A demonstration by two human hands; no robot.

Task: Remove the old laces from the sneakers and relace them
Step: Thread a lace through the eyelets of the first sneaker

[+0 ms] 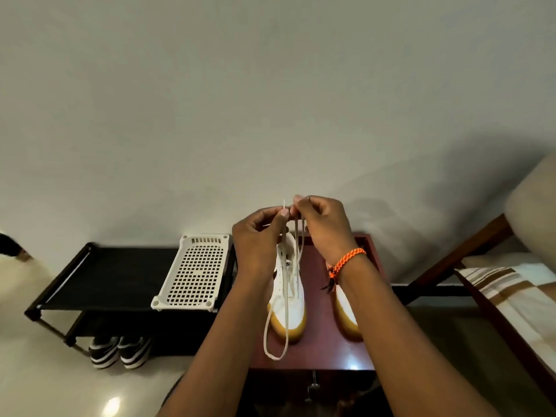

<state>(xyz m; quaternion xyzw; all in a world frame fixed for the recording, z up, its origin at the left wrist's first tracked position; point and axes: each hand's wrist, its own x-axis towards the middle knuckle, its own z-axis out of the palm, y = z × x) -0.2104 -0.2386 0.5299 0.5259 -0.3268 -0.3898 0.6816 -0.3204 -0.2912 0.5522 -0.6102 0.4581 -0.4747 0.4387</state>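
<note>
Two white sneakers with tan soles stand on a dark red cabinet top, toes toward me. The left sneaker shows in full; my right forearm hides most of the right sneaker. A white lace runs up from the left sneaker's eyelets, and a loop of it hangs over the toe onto the cabinet. Above the shoe, my left hand pinches one lace end, its tip sticking up. My right hand, with an orange cord bracelet on the wrist, pinches the other strands beside it.
A black shoe rack stands to the left with a white perforated plastic tray on it and dark striped shoes beneath. A bed with a striped cover lies at the right. A plain wall is behind.
</note>
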